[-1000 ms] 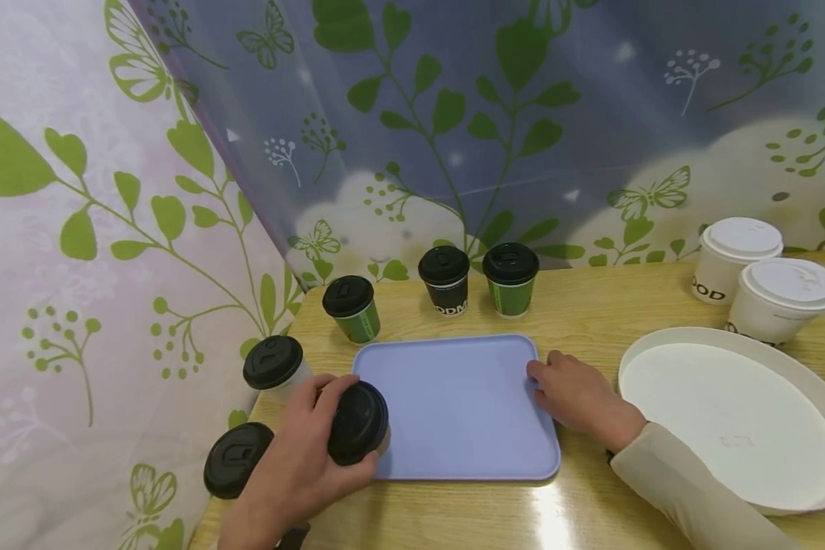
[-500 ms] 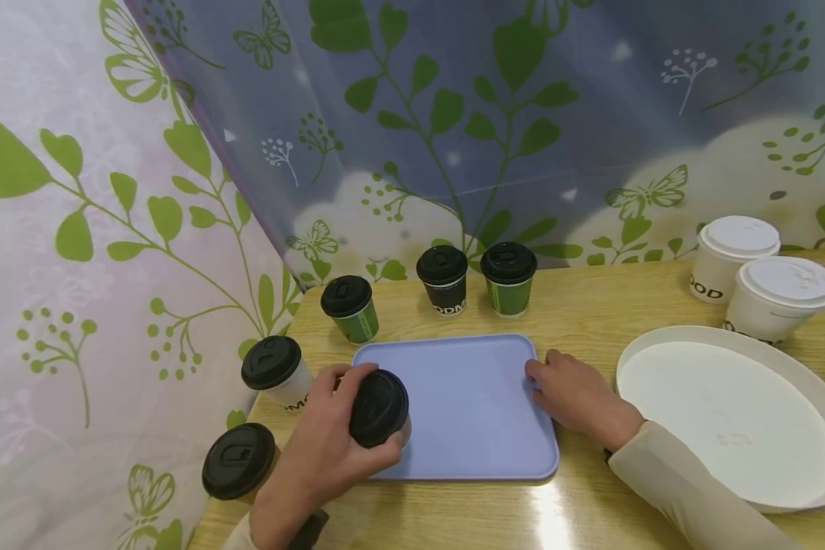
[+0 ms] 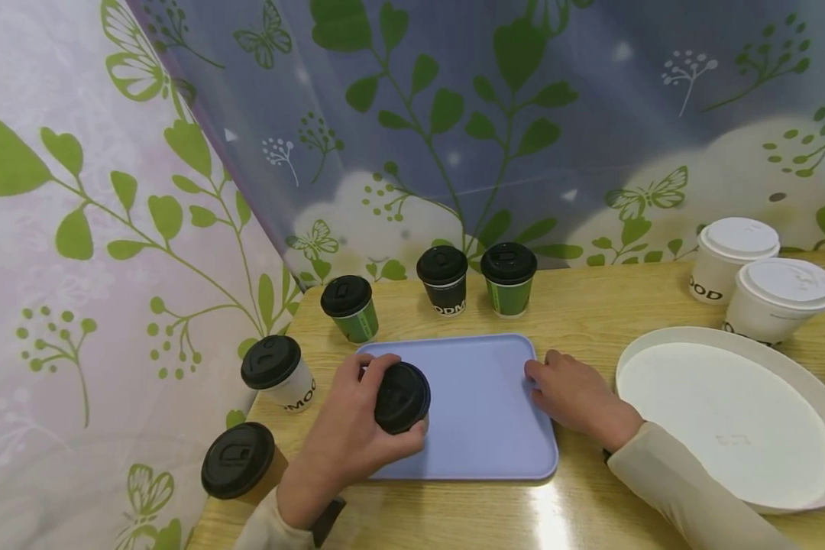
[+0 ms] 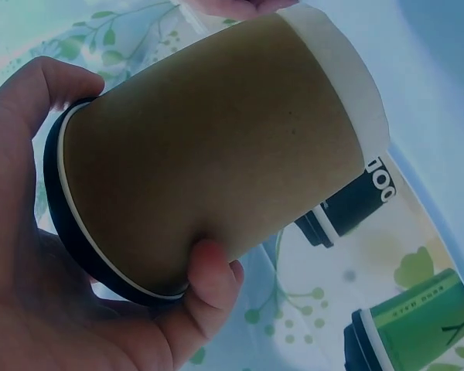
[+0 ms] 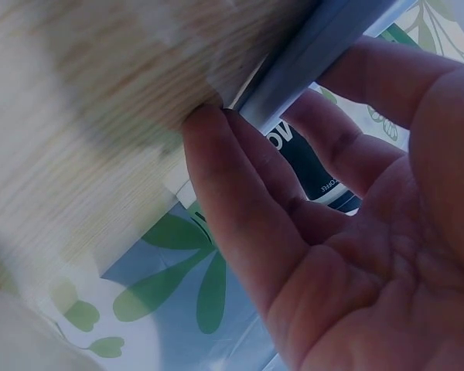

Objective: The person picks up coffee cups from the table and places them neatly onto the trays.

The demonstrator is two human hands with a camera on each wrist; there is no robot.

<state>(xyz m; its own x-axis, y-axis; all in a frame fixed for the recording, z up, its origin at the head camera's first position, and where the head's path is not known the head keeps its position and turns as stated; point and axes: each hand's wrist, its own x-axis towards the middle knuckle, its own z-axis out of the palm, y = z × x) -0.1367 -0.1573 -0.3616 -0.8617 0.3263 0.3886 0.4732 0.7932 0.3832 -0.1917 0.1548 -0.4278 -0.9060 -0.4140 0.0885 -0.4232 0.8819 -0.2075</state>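
Observation:
My left hand (image 3: 351, 431) grips a paper coffee cup by its black lid (image 3: 402, 397), over the left part of a lavender tray (image 3: 484, 405). In the left wrist view the cup (image 4: 216, 147) shows a plain brown side and a pale base band, with thumb and fingers around its lid end. Whether its base touches the tray is hidden. At the tray's right edge, my right hand (image 3: 577, 393) holds the rim with bent fingers. The right wrist view shows those fingers (image 5: 240, 209) at the tray edge (image 5: 294, 77), close to the wooden table.
Left of the tray stand a white cup (image 3: 285, 374) and a brown cup (image 3: 244, 462), both black-lidded. Behind it are a green cup (image 3: 354, 309), a black cup (image 3: 443, 279) and another green cup (image 3: 509, 279). A round white tray (image 3: 729, 435) and white-lidded tubs (image 3: 736, 260) occupy the right.
My left hand has carried the brown cup rightward and slightly farther back, from the tray's left edge to over its surface. My right hand has stayed at the tray's right edge.

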